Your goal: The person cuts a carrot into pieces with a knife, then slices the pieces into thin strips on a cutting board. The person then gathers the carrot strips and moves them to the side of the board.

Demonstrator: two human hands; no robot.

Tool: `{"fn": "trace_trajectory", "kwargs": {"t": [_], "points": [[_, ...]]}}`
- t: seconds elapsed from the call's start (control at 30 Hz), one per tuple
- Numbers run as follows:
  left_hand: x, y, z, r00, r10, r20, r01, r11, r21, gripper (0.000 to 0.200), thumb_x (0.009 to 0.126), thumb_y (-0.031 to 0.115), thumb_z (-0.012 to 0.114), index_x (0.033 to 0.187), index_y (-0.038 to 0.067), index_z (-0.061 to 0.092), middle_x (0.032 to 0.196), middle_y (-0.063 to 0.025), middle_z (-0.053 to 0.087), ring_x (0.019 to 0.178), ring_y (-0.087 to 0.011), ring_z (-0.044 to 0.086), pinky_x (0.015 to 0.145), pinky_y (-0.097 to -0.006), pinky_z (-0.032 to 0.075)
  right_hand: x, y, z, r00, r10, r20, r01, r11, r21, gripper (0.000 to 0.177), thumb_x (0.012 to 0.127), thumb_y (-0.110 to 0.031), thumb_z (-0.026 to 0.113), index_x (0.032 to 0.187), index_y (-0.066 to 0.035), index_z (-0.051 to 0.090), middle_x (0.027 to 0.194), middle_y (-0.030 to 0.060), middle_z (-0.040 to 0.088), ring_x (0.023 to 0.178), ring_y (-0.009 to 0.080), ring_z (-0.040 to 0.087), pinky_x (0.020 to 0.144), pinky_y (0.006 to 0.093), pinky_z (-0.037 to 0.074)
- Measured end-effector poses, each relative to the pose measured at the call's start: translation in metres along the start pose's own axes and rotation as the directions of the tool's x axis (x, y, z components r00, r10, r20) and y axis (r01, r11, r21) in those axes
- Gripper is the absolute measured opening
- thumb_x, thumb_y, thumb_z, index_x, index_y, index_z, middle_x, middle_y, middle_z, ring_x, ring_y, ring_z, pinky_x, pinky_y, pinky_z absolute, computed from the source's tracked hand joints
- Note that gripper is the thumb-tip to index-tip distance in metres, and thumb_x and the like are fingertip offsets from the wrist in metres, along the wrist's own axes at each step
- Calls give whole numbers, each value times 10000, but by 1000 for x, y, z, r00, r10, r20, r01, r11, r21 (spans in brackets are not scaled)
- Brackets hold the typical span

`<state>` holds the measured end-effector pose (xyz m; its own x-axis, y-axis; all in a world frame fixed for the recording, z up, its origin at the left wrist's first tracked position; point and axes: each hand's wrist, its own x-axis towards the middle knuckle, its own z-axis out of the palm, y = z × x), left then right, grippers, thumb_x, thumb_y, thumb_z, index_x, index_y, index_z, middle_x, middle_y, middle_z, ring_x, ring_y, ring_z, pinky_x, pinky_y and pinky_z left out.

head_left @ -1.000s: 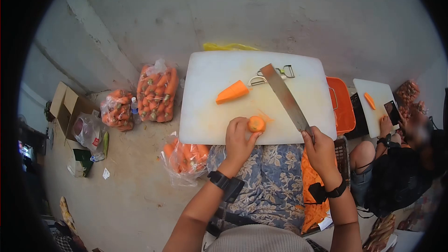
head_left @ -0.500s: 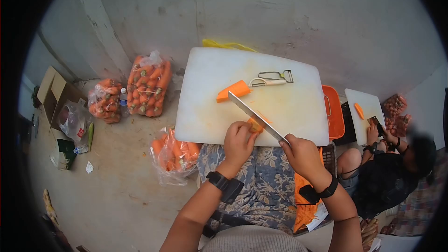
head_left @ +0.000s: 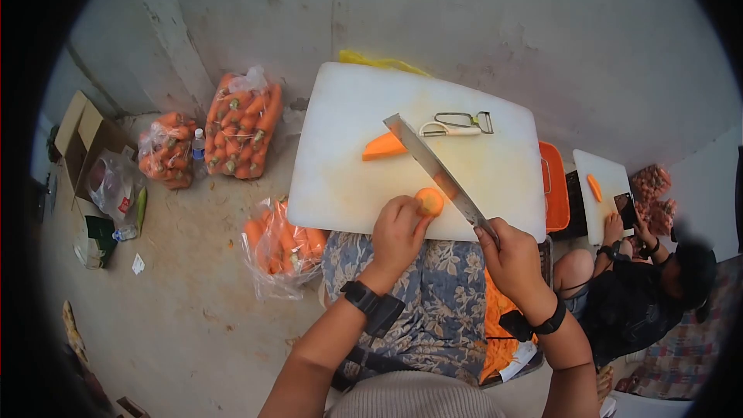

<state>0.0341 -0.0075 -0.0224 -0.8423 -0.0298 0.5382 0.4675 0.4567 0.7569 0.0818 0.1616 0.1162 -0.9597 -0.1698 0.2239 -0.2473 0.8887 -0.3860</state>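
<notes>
Shifted off the carrot stub (head_left: 429, 201) since the earlier frame: knife (head_left: 445, 178), now just right of it, cut face exposed. Grip of left hand (head_left: 397, 236): narrow, pinching stub near the near edge of cutting board (head_left: 344, 193). Grip of right hand (head_left: 513, 259): closed round knife handle. Judged as slicing, between strokes; another cut would call for fingers tucked back and blade aligned over stub. Farther off, partly hidden by blade tip: larger carrot piece (head_left: 381, 147), beside two peelers (head_left: 457, 131). Containers: at left, three clear bags (head_left: 254, 80) of whole carrots (head_left: 267, 116); at right, orange basin (head_left: 556, 186), contents not discernible; near right, crate (head_left: 549, 257) with orange shreds (head_left: 495, 356).
</notes>
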Motion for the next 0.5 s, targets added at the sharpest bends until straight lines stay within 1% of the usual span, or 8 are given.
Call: {"fn": "trace_trajectory", "kwargs": {"t": [0.03,0.1,0.2,0.27,0.33,0.43,0.47,0.5], "points": [[0,0,1,1000,5,-19,-5,1000,-3,310,752,65,792,1014,-7,643,1026,-142,616,916,-332,629,790,-392,525,0,5,5,1000,3,4,-3,1000,1,226,953,-225,611,851,-25,580,629,178,611,608,371,640,563,462,498],[-1,2,0,1000,-2,-21,2,1000,-8,305,767,78,780,1024,-8,641,1017,-146,616,908,-342,624,782,-404,518,-2,16,19,956,88,280,-52,990,-133,224,959,-215,610,885,-5,583,619,201,599,606,402,624,562,481,481],[1,-1,2,999,6,-32,-6,1000,-12,300,780,86,768,1033,-10,639,1006,-148,617,900,-350,619,773,-414,512,-2,10,20,954,83,288,-34,985,-171,238,960,-221,608,881,1,572,607,202,601,590,401,626,554,487,487],[-1,-2,2,999,13,-30,-13,1000,-8,298,779,82,769,1032,-11,640,1003,-147,618,898,-348,618,772,-413,512,-5,12,22,959,81,272,-38,987,-159,237,959,-224,611,881,-3,577,609,199,605,591,397,628,554,486,488],[0,-1,2,999,0,-36,0,1000,2,300,743,48,797,997,-6,648,994,-135,627,912,-315,635,785,-378,528,-6,15,23,965,73,250,-36,988,-149,236,957,-228,614,882,-6,582,610,196,608,592,393,631,553,485,489],[-1,-2,1,999,7,-45,-8,1000,-27,294,773,69,776,1028,-14,654,1018,-146,628,914,-337,626,783,-402,517,-7,17,20,968,79,238,-47,989,-138,229,957,-222,616,878,-10,586,606,187,604,581,384,628,546,475,483],[0,-2,0,999,10,-43,-11,1000,-25,294,773,69,776,1028,-14,654,1018,-146,628,914,-337,626,783,-402,517,-6,16,17,971,80,224,-63,994,-84,233,957,-225,611,852,-21,569,616,187,611,584,385,629,550,475,492],[4,1,-4,996,42,-76,-45,999,-30,293,773,70,778,1027,-14,658,1029,-147,633,922,-334,628,790,-398,519,-6,14,14,973,83,213,-79,996,-27,242,957,-229,607,826,-33,551,625,187,617,588,387,630,554,476,500]]}}
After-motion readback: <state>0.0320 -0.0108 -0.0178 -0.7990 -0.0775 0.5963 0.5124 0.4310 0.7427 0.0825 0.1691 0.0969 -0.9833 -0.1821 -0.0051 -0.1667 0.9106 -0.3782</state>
